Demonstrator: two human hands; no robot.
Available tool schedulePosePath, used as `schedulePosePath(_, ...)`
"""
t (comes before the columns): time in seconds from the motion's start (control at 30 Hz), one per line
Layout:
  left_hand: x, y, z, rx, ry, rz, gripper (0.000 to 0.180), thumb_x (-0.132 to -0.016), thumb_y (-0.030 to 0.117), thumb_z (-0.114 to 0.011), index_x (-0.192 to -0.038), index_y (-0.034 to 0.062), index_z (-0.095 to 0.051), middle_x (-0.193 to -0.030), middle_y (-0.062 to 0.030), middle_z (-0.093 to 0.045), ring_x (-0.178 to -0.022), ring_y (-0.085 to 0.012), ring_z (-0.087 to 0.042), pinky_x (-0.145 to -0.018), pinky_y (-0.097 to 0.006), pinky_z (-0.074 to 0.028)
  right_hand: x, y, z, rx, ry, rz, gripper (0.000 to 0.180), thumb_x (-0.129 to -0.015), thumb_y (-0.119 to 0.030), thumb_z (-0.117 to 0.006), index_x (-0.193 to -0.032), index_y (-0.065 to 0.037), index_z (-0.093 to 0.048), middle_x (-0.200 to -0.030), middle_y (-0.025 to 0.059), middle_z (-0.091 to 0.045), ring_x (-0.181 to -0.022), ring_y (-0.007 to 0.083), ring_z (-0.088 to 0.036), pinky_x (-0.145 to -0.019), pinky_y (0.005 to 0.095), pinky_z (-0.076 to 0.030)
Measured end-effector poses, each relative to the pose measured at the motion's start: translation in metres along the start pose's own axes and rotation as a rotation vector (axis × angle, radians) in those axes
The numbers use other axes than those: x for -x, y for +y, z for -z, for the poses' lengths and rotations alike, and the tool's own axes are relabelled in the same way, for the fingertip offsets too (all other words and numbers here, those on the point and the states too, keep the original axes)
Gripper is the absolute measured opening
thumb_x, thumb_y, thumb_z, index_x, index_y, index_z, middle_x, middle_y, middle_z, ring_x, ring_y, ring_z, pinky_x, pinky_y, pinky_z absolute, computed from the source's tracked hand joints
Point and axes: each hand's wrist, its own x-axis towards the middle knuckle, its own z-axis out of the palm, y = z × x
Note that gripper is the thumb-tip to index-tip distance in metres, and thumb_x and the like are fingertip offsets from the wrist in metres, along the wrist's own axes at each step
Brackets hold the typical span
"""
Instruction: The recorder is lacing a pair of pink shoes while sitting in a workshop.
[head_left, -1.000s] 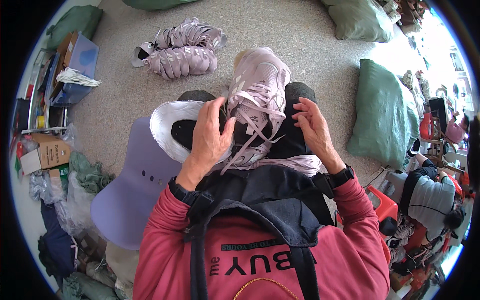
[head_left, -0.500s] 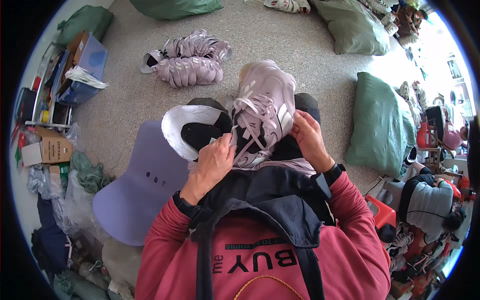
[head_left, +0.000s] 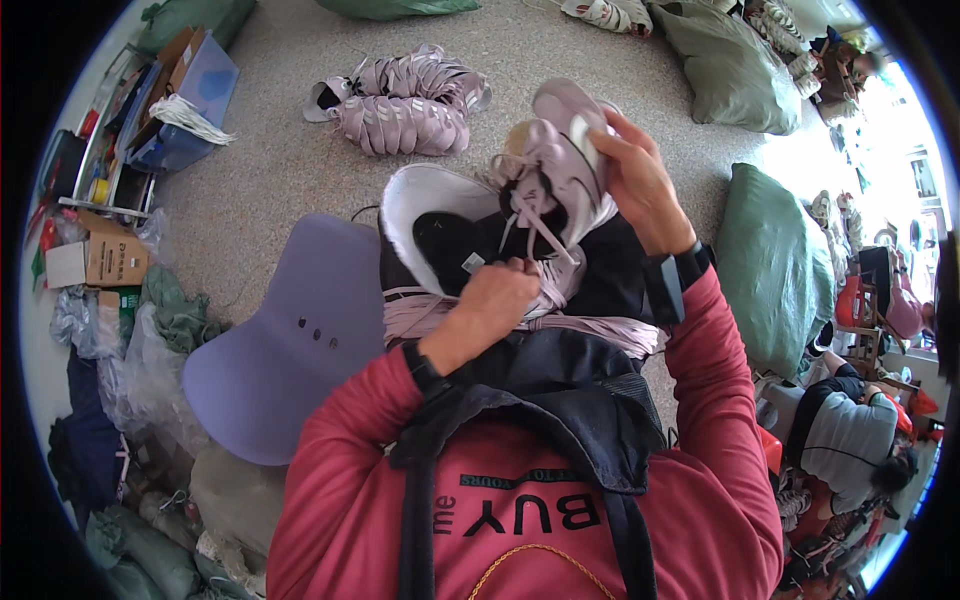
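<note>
Right, near us the left hand [head_left: 495,305] pinches a lace [head_left: 535,225] over the lap, while the right hand [head_left: 640,185] wraps closed around the pale purple shoe [head_left: 560,165], tilted up. Best keep that lace taut. Farther off, finished shoes [head_left: 400,105] lie on the carpet [head_left: 260,180].

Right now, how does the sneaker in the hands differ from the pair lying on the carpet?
The held sneaker is lifted and tilted, gripped by the right hand; the pair on the carpet lies flat, untouched. The held sneaker's laces hang loose toward the left hand; the pair shows no loose laces that I can tell. The held one is single; the pair lies side by side. Both are the same pale lilac colour.
</note>
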Motion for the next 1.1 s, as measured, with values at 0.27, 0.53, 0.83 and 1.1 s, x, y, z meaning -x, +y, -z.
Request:
schedulePosePath(0.27, 0.019, -0.03, 0.019, 0.157, -0.274, 0.076, 0.022, -0.085, 0.007, -0.061, -0.103, -0.0045, -0.058, -0.085, -0.0194, -0.069, -0.079, -0.0373, -0.07, -0.07, -0.046, -0.058, 0.01, 0.04, -0.051, 0.176, -0.515, -0.124, 0.05, -0.095, -0.004, -0.057, -0.143, 0.004, -0.046, -0.128, 0.0087, -0.065, -0.113, 0.0159, -0.062, -0.099, 0.029, -0.049)
schedulePosePath(0.53, 0.048, -0.031, 0.049, 0.819, 0.1, 0.375, 0.039, -0.092, 0.02, -0.071, -0.121, -0.0034, -0.059, -0.109, -0.0151, -0.066, -0.1, -0.0255, -0.064, -0.085, -0.037, -0.053, 0.01, 0.051, -0.018, 0.064, -0.383, -0.165, 0.049, -0.099, -0.007, -0.058, -0.145, 0.003, -0.044, -0.135, 0.0106, -0.062, -0.121, 0.0179, -0.059, -0.104, 0.0306, -0.048)
schedulePosePath(0.83, -0.012, -0.04, 0.074, 1.477, 0.065, 0.776, 0.03, -0.1, 0.035, -0.061, -0.107, 0.0057, -0.066, -0.093, 0.001, -0.064, -0.092, -0.0107, -0.059, -0.082, -0.029, -0.046, 0.03, 0.051, -0.029, 0.183, -0.32, -0.048, 0.045, -0.102, -0.014, -0.056, -0.142, 0.004, -0.047, -0.128, 0.0077, -0.064, -0.113, 0.012, -0.059, -0.097, 0.0267, -0.048)
schedulePosePath(1.1, 0.038, -0.082, 0.11, 1.919, -0.224, 0.602, 0.026, -0.106, 0.027, -0.05, -0.098, 0.0051, -0.062, -0.091, -0.0118, -0.069, -0.085, -0.0233, -0.068, -0.081, -0.035, -0.053, 0.034, 0.068, 0.006, 0.033, -0.147, -0.165, 0.064, -0.096, -0.015, -0.066, -0.149, 0.008, -0.039, -0.123, 0.0058, -0.063, -0.103, 0.0113, -0.058, -0.086, 0.0236, -0.046)
